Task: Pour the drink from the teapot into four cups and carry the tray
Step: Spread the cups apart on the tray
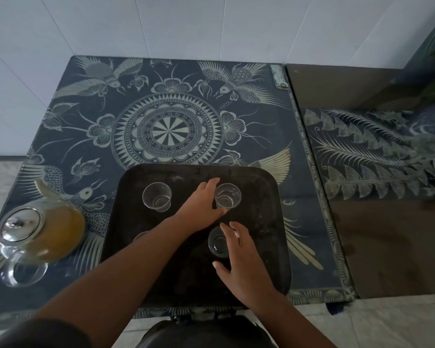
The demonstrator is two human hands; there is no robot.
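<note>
While the glass teapot (39, 233), holding an amber drink under a metal lid, stands on the patterned table (171, 129) just left of the tray (264, 222), both hands work over the cups in the head view. The left hand (201, 205) reaches across the dark tray and grasps the far right cup (228, 195), thumb on its near side and fingers round its far side. The right hand (240, 259) grasps the near right cup (219, 243) between thumb and curved fingers. The far left cup (157, 196) stands free on the tray. The near left cup (139, 236) is mostly hidden under the left forearm. All four cups sit on the tray.
</note>
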